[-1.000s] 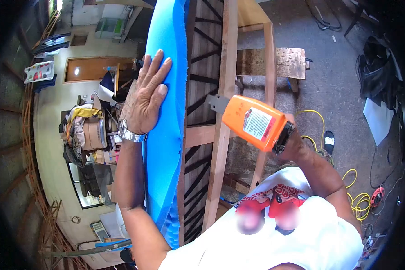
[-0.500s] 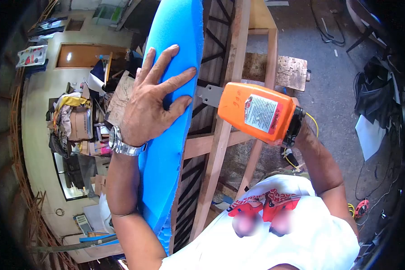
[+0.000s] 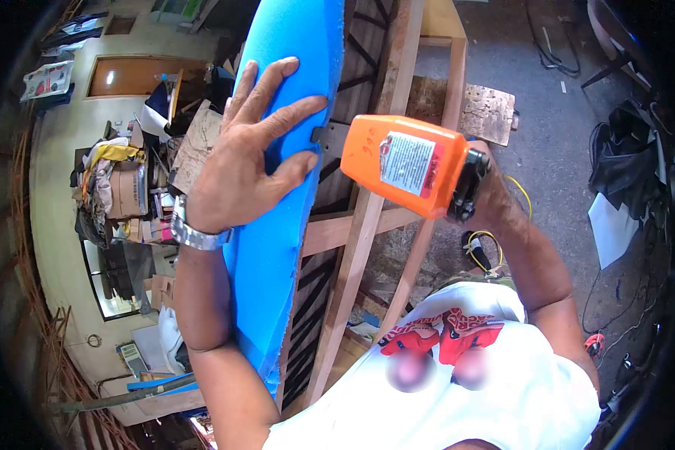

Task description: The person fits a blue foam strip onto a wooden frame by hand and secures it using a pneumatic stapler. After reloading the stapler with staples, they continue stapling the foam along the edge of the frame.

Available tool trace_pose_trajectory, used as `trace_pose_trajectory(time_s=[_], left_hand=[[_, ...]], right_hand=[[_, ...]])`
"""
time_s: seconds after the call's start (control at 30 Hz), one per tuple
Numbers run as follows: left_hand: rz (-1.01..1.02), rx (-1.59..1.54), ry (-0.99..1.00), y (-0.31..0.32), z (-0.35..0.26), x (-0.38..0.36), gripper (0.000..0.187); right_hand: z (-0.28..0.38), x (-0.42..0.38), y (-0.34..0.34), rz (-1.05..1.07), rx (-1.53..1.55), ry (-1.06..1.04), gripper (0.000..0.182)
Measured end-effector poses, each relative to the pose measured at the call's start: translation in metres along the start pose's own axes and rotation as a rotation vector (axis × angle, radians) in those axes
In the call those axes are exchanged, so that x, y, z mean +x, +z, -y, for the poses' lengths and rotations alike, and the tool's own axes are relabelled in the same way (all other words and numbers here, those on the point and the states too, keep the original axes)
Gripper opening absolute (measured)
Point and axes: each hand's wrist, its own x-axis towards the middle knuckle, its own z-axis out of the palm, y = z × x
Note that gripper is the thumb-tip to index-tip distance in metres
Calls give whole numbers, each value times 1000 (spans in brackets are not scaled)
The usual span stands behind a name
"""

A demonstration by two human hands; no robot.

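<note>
My left hand [image 3: 236, 165] lies on a long strip of blue foam [image 3: 266, 262] with its fingers spread, pressing on the upper part near the right edge. My right hand [image 3: 495, 191], mostly behind the tool, grips an orange staple gun [image 3: 401, 165] by its handle. The gun carries a white and red label, and its metal nose plate points left at the foam's edge, close to my left thumb. Whether the tip touches the foam is hard to make out. Under and beside the foam runs a wooden frame [image 3: 367, 225] with dark webbing [image 3: 319, 315] behind it.
A yellow cord [image 3: 521, 196] hangs behind my right arm. A worn wooden block [image 3: 487, 114] stands beyond the frame. Black fabric [image 3: 621, 154] and a white sheet [image 3: 612, 229] lie on the floor at right. Piled cloth and boxes [image 3: 127, 191] stand at left.
The staple gun has moved left and slightly up, bringing its nose to the foam's edge. My left hand stays in about the same place on the foam.
</note>
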Motion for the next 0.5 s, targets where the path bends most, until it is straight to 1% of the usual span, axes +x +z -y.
trace_pose_trajectory(time_s=[0.07,0.1,0.17,0.2,0.23,0.3,0.4,0.47,0.5], left_hand=[[53,-37,27,-6,5,-2,65],[76,-54,45,-9,5,-2,67],[58,-6,0,-5,-2,-2,69],[48,15,-27,-1,-6,-2,71],[26,73,0,0,-6,-2,74],[12,78,7,2,-5,-2,75],[7,73,9,3,-6,-4,75],[13,80,12,3,-4,-4,76],[20,88,16,2,-3,-4,78]], right_hand=[[13,1,-6,25,-200,-110,40],[8,-2,-5,19,-155,-66,41],[-12,-10,7,-47,168,76,43],[-16,-13,7,-50,213,88,44],[-14,-13,9,-54,258,100,45],[-4,-16,6,-21,113,11,48],[10,-15,8,-6,55,-72,48],[14,-13,9,2,-60,-112,46],[15,-12,9,11,-184,-128,45]])
